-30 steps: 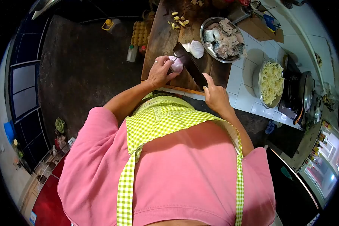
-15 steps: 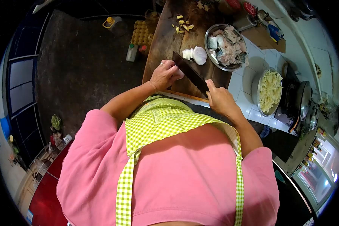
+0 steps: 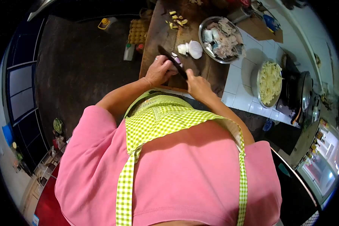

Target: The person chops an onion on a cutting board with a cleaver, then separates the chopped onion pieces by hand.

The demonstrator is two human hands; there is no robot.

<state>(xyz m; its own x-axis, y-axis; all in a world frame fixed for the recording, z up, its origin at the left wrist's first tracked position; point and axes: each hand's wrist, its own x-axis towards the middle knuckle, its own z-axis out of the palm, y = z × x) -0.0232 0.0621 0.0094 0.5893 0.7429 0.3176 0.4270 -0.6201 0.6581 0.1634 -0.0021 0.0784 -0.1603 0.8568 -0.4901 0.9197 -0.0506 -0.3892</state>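
Observation:
My right hand [image 3: 199, 86] is closed round the handle of a dark, broad-bladed kitchen knife [image 3: 168, 56]. Its blade slants up and left across the wooden board [image 3: 211, 77], close to the fingers of my left hand [image 3: 161, 71]. Those fingers are curled down on a piece of onion, mostly hidden under them. Purple-white onion slices [image 3: 175, 58] lie against the far side of the blade. Farther off, a peeled white onion half [image 3: 194, 49] rests beside smaller white pieces [image 3: 182, 49].
A steel bowl of cut fish [image 3: 200, 32] stands at the board's right. Yellow ginger-like pieces [image 3: 179, 22] lie at the back. On the white tiles [image 3: 233, 81] sits a bowl of pale shredded vegetable [image 3: 269, 83], near a lidded pan [image 3: 305, 88]. Egg trays [image 3: 135, 32] are left of the board.
The knife has turned from showing its broad face to nearly edge-on, and both hands have shifted slightly left. Purple-white slices now show beyond the blade. The whole view has shifted a little.

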